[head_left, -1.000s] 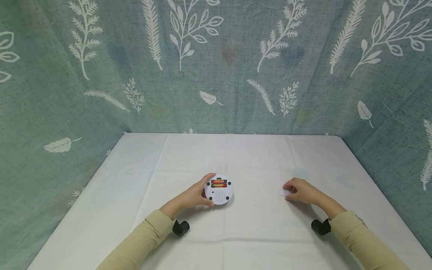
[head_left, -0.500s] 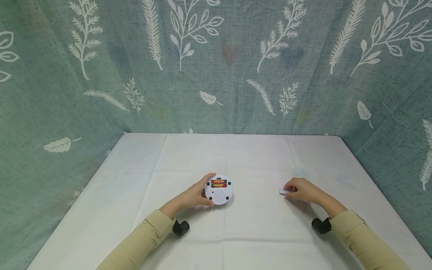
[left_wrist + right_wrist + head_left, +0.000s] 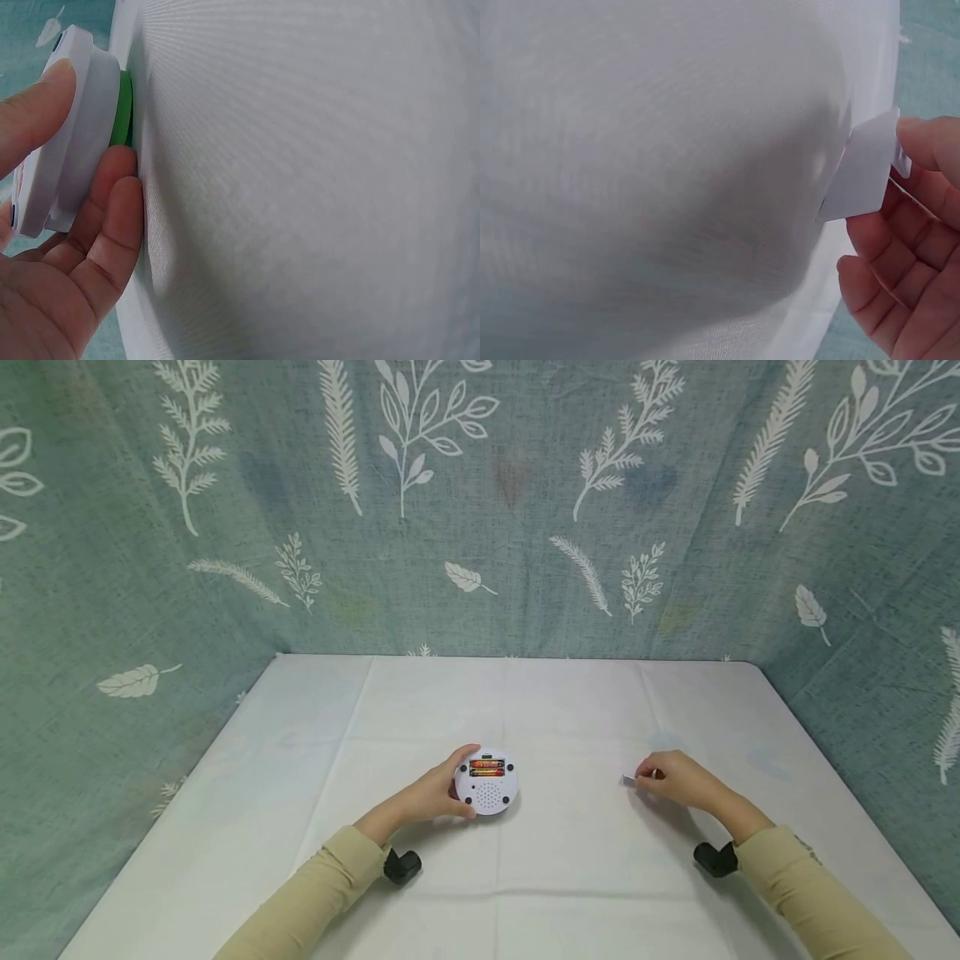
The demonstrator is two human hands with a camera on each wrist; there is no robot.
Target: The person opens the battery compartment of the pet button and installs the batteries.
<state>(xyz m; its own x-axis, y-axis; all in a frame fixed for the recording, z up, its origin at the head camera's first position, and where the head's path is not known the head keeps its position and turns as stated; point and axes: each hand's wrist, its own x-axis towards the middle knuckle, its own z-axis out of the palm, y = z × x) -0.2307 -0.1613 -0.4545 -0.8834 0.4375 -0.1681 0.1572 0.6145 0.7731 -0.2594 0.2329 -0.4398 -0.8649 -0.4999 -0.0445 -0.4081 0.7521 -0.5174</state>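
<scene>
Right now your left hand [image 3: 429, 795] grips the round white device [image 3: 486, 781] mid-table, batteries [image 3: 487, 767] up, thumb & fingers curled on its rim. Your right hand [image 3: 678, 781], well apart, pinches the small white cover [image 3: 861, 169], tilted off the tablecloth [image 3: 570, 718].

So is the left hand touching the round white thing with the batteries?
Touching. In the left wrist view the left hand grips the round white device, thumb on its top edge and fingers against its green underside. The head view agrees.

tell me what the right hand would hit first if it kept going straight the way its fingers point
Probably the round device. The right hand, pinching a small white cover, points left across bare tablecloth toward it, though depth is hard to judge.
</scene>
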